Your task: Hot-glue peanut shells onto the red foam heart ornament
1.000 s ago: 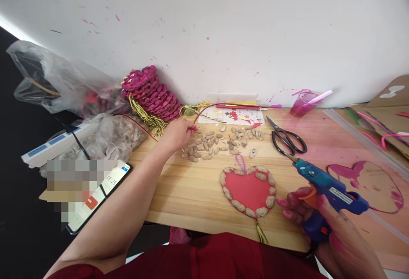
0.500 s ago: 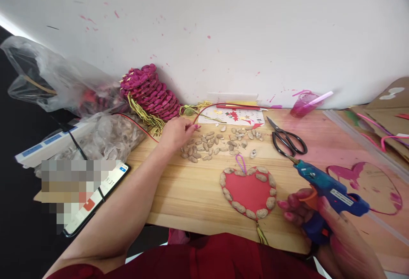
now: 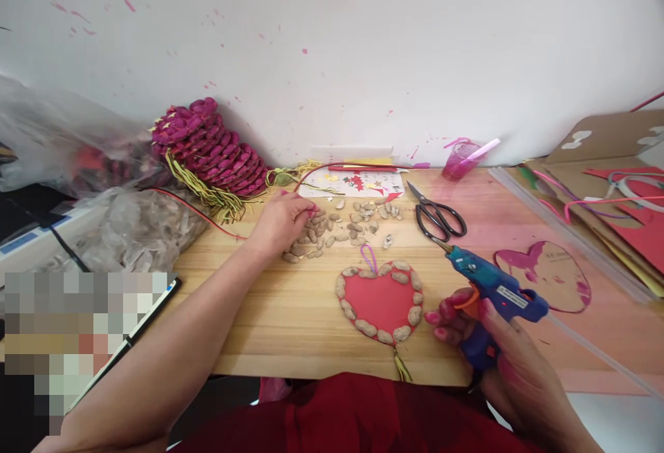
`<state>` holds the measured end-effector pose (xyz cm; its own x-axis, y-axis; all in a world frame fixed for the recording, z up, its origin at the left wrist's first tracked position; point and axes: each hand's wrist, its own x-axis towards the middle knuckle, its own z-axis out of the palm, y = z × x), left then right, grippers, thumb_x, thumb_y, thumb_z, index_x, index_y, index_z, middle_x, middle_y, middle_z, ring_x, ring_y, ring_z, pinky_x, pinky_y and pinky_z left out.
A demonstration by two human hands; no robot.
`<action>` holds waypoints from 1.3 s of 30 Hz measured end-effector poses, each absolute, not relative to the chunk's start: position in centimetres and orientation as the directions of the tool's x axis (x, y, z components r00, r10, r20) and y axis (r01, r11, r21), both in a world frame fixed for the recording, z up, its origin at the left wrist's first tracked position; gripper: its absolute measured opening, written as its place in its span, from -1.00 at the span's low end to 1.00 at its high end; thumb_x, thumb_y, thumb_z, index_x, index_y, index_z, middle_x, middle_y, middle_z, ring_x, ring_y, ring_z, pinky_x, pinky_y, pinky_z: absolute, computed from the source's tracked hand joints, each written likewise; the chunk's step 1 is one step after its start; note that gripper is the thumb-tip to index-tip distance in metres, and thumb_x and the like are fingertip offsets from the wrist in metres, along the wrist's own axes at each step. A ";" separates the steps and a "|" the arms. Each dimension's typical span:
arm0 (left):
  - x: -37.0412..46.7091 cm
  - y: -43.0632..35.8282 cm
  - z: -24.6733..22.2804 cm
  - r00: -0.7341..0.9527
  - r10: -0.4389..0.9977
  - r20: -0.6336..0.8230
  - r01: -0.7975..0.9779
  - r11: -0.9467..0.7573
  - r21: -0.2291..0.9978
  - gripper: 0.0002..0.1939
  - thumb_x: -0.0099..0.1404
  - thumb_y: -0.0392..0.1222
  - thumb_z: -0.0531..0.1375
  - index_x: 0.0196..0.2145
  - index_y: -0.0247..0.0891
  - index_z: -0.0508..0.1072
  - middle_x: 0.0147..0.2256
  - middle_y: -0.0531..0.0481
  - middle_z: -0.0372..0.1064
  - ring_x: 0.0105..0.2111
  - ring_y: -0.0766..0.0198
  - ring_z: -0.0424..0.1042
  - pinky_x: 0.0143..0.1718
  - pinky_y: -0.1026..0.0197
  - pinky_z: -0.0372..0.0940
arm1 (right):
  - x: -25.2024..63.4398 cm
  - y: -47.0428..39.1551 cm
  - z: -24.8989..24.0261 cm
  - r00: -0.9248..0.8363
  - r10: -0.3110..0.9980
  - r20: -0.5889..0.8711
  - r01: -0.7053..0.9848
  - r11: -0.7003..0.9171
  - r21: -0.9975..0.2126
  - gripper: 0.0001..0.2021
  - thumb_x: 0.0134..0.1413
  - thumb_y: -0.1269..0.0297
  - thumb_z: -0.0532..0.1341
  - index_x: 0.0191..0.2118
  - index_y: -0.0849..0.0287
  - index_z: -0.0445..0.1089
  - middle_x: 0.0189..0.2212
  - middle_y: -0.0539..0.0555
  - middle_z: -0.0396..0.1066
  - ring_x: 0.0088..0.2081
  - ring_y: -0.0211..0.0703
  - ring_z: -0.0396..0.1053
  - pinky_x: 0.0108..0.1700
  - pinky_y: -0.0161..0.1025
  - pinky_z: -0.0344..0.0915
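My left hand (image 3: 280,223) rests at the left edge of the loose peanuts (image 3: 337,238), its fingertips among them; what they pinch, if anything, is too small to tell. My right hand (image 3: 511,349) grips a blue glue gun (image 3: 501,292) by its handle, fingers near the orange trigger, the nozzle pointing up and left. Between the hands lies a red heart (image 3: 377,303), flat on the wooden table (image 3: 280,328). Peanuts line its edge, a purple loop (image 3: 368,258) stands at its top and a green-yellow tassel (image 3: 401,364) hangs at the bottom.
Black scissors (image 3: 440,218) lie beyond the nozzle. Behind are a paper with stars (image 3: 363,182) and a pink cup (image 3: 459,162). A stack of magenta peanut hearts (image 3: 207,149) and plastic bags (image 3: 150,232) stand left; a magenta-edged heart (image 3: 550,276) and cardboard (image 3: 596,142) are right.
The view has turned to the right, shifting the scene leftward. My left hand has moved closer in among the loose peanuts. My right hand still holds the glue gun.
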<state>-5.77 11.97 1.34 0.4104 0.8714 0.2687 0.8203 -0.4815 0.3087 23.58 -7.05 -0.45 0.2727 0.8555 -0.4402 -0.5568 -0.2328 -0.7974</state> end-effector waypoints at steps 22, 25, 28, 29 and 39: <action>0.8 13.0 1.2 0.595 0.778 0.200 0.743 -0.628 0.232 -0.71 0.31 -0.34 0.09 -0.24 -0.21 0.63 -0.28 -0.13 0.49 -0.19 0.05 0.34 -0.01 -0.02 0.26 | 24.0 -7.4 -1.1 0.152 0.920 -0.362 -0.610 -0.202 -0.767 -0.80 0.04 0.10 0.41 -0.31 0.13 0.58 -0.44 0.07 0.53 -0.34 -0.08 0.57 -0.29 -0.26 0.52; 1.9 13.3 1.6 0.578 0.802 0.152 0.772 -0.598 0.215 -0.71 0.28 -0.35 0.11 -0.22 -0.21 0.64 -0.26 -0.15 0.48 -0.15 0.00 0.32 -0.02 -0.02 0.26 | 24.0 -7.4 -1.3 0.154 0.919 -0.363 -0.609 -0.201 -0.767 -0.81 0.07 0.11 0.39 -0.30 0.13 0.58 -0.42 0.07 0.54 -0.34 -0.08 0.57 -0.32 -0.26 0.51; 2.3 13.7 1.5 0.542 0.819 0.186 0.791 -0.572 0.214 -0.74 0.26 -0.35 0.13 -0.25 -0.23 0.63 -0.24 -0.16 0.49 -0.13 -0.02 0.32 -0.02 -0.01 0.26 | 24.0 -7.4 -1.6 0.156 0.920 -0.359 -0.621 -0.191 -0.760 -0.82 0.07 0.13 0.39 -0.30 0.12 0.59 -0.40 0.07 0.54 -0.35 -0.05 0.57 -0.34 -0.22 0.52; 2.4 13.8 1.4 0.534 0.821 0.202 0.793 -0.569 0.219 -0.75 0.25 -0.35 0.13 -0.26 -0.24 0.62 -0.25 -0.15 0.50 -0.13 -0.01 0.32 -0.02 0.00 0.26 | 24.0 -7.3 -1.6 0.157 0.919 -0.361 -0.625 -0.191 -0.757 -0.82 0.07 0.13 0.39 -0.30 0.12 0.59 -0.41 0.08 0.54 -0.36 -0.05 0.57 -0.35 -0.21 0.51; 4.3 14.6 1.3 0.581 0.804 0.130 0.783 -0.595 0.179 -0.73 0.28 -0.32 0.14 -0.20 -0.23 0.64 -0.22 -0.14 0.57 -0.11 -0.04 0.36 0.00 -0.05 0.25 | 24.1 -7.3 -1.4 0.139 0.918 -0.371 -0.619 -0.212 -0.756 -0.80 0.05 0.10 0.40 -0.30 0.12 0.59 -0.42 0.09 0.55 -0.35 -0.08 0.56 -0.34 -0.25 0.50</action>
<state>4.27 14.58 1.27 0.5809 0.8035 0.1300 0.7834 -0.5953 0.1789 24.08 -7.31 -1.37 0.1392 0.9181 -0.3712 -0.6190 -0.2119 -0.7563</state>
